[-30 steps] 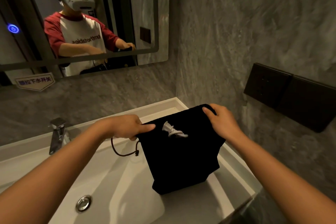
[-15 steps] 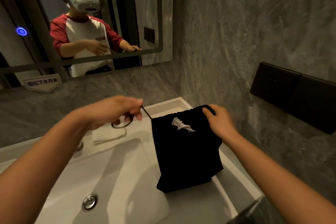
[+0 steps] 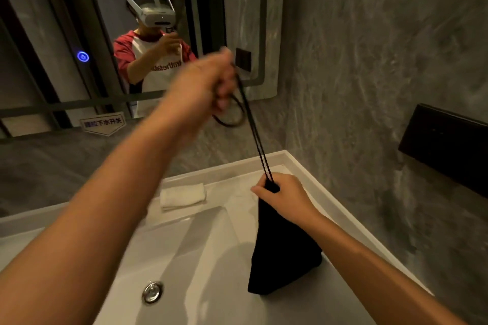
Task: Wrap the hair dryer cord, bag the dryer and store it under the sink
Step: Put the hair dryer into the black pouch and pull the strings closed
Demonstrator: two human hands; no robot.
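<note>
A black drawstring bag (image 3: pixel 280 258) stands on the right side of the white sink counter (image 3: pixel 311 182), bulging at the bottom. Its mouth is cinched tight under my right hand (image 3: pixel 284 192), which pinches the gathered neck. Two taut strands of black drawstring (image 3: pixel 254 129) run up and left from the neck to my left hand (image 3: pixel 208 84), raised high and blurred, fist closed on the cord with a loop hanging below it. The hair dryer is hidden inside the bag.
The basin (image 3: pixel 184 258) with its round metal drain (image 3: pixel 152 291) lies below my left arm. A folded white towel (image 3: pixel 182 195) rests at the back of the counter. A mirror (image 3: pixel 105 34) hangs ahead; a black wall panel (image 3: pixel 443 145) juts out on the right.
My left hand has pulled the drawstring up and away, closing the bag's mouth. My right hand moved from the rim's right corner to the gathered neck. The white item at the opening is no longer visible.
</note>
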